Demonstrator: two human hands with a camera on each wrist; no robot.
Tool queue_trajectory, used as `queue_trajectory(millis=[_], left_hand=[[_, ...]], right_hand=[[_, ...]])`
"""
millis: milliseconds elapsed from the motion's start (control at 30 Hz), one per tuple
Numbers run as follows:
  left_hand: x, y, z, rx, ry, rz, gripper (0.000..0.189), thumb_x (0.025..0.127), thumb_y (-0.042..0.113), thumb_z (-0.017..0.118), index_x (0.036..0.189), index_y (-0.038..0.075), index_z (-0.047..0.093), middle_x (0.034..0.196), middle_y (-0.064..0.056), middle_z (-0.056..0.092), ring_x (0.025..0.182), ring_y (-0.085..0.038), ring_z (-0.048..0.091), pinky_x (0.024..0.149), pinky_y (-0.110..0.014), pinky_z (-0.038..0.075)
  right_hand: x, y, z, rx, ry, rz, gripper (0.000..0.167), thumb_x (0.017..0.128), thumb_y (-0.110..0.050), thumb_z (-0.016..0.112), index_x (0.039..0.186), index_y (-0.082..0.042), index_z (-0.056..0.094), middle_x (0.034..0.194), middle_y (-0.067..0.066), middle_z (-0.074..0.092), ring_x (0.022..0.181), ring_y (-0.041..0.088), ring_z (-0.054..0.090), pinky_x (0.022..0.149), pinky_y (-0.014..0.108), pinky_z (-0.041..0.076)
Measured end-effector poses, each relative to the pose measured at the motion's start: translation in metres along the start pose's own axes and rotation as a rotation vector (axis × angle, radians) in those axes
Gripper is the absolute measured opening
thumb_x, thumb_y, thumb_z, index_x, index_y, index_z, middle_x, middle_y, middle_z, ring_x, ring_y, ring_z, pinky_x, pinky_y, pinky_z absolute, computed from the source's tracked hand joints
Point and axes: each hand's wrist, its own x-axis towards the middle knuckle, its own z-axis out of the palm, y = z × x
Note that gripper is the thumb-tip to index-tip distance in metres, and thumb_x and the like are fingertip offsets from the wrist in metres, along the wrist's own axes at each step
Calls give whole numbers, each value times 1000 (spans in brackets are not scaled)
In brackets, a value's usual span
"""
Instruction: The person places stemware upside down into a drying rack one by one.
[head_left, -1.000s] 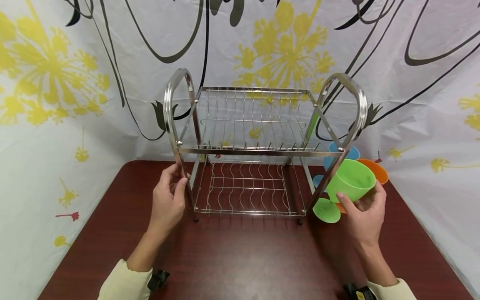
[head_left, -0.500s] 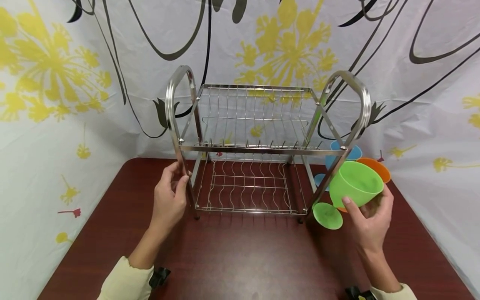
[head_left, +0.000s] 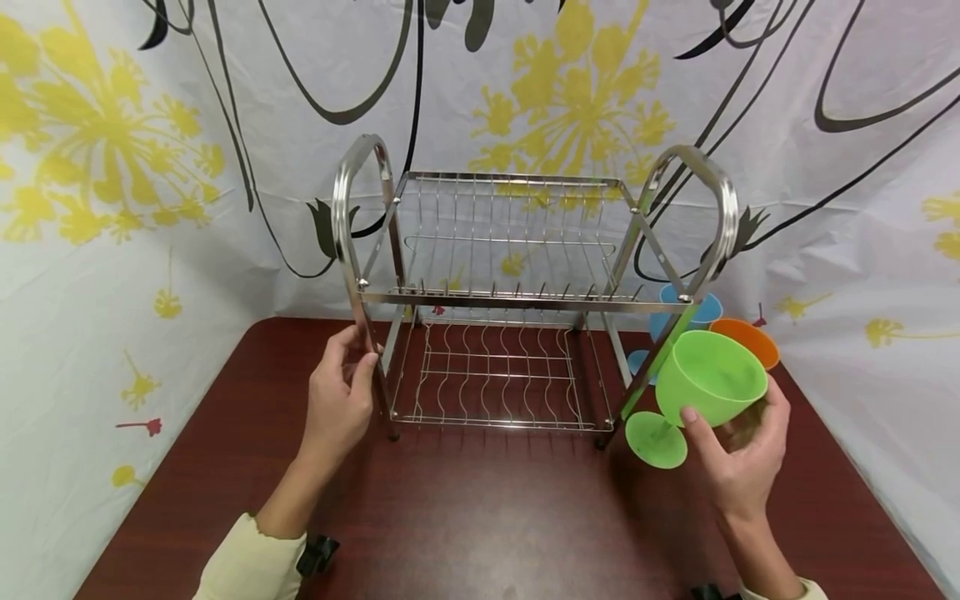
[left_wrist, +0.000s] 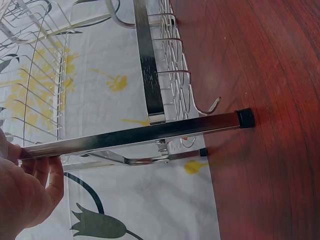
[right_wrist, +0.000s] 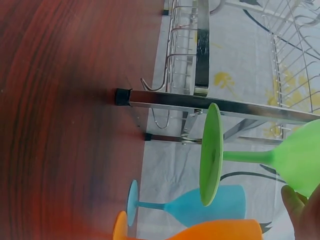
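Note:
A green plastic goblet (head_left: 708,379) is in my right hand (head_left: 746,462), thumb on the near side of its bowl and fingers behind. In the right wrist view the goblet's round foot (right_wrist: 212,155) is clear of the tabletop, beside the rack's leg. My left hand (head_left: 341,396) grips the left front post of a two-tier metal dish rack (head_left: 525,304). The left wrist view shows those fingers curled at the post (left_wrist: 130,136); part of the hand is out of frame.
Behind the green goblet stand an orange goblet (head_left: 746,340) and a blue goblet (head_left: 705,310), right of the rack. The dark red table (head_left: 480,508) ends at a patterned cloth backdrop (head_left: 247,258).
My right hand has brought the green goblet slightly toward me and lower in view, showing more of its stem and foot. The left hand stays on the rack post.

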Motion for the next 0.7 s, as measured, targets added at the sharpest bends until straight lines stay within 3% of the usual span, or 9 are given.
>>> queue_trajectory(millis=[300,500,700], left_hand=[[0,1,0,13,-2,1,32,93,-8,56,125,-7,51,107,-18,63,93,-24,63,78,-12,52],[-1,1,1,14,-1,4,32,93,-7,56,125,-7,51,106,-18,63,92,-28,64,77,-12,52],[-1,1,0,32,2,7,32,93,-7,56,125,-6,51,105,-16,63,92,-17,61,78,-11,51]], right_hand=[[-4,-7,3,36,-20,-40,76,66,20,63,137,15,36,127,28,48,104,29,59,78,21,57],[-7,-10,6,41,-32,-64,76,65,20,63,136,18,36,126,28,48,102,28,60,77,20,57],[-8,-11,10,-16,-54,-110,77,63,19,65,135,19,36,125,27,50,98,26,61,74,17,56]])
